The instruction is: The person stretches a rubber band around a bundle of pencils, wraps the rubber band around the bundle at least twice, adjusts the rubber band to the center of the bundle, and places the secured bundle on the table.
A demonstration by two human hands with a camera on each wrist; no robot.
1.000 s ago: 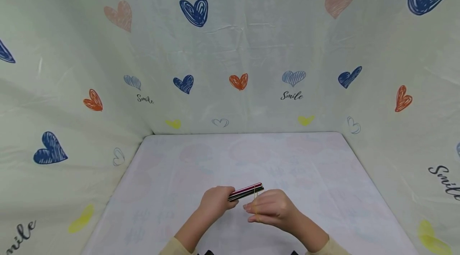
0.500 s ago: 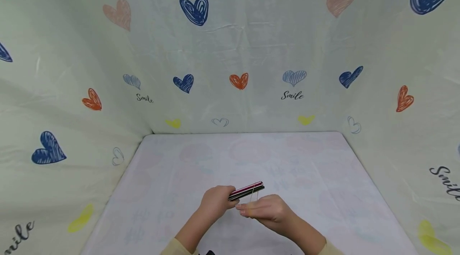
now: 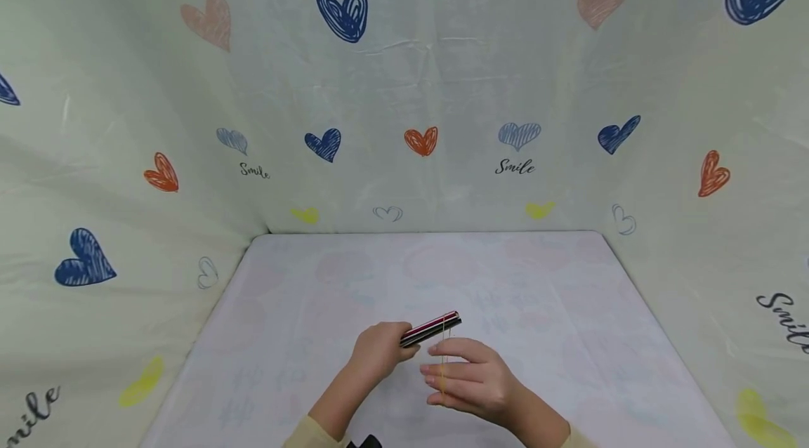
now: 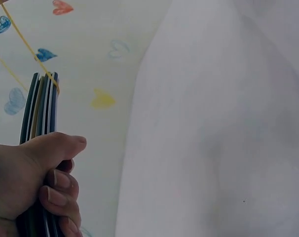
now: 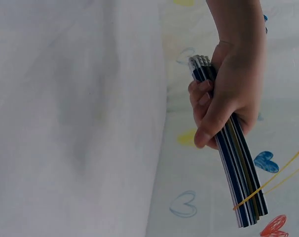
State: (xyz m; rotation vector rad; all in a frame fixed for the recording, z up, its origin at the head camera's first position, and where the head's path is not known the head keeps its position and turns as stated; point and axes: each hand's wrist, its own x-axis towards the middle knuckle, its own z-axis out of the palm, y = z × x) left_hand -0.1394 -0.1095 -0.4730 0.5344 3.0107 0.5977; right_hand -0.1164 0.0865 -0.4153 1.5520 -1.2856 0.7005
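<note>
The left hand (image 3: 379, 352) wraps its thumb and fingers round a bundle of striped, pencil-like sticks (image 3: 432, 329), which sits just off 6 o'clock in the head view, far end aimed at 2 o'clock. The right hand (image 3: 477, 378), between 4 and 5 o'clock from the bundle, has its fingers spread wide, with a yellow rubber band (image 4: 28, 46) stretched between them and that far end. The likeliest mishap is the band slipping off, since it crosses close to the tips and an outward pull could drag it over; overstretched, it might snap. A slack left grip could let the sticks slide apart. No brand is readable on them. The backdrop (image 3: 392, 76) reads "Smile" near 9 o'clock and between 2 and 3, with edge-cropped repeats at 8 and between 3 and 4
</note>
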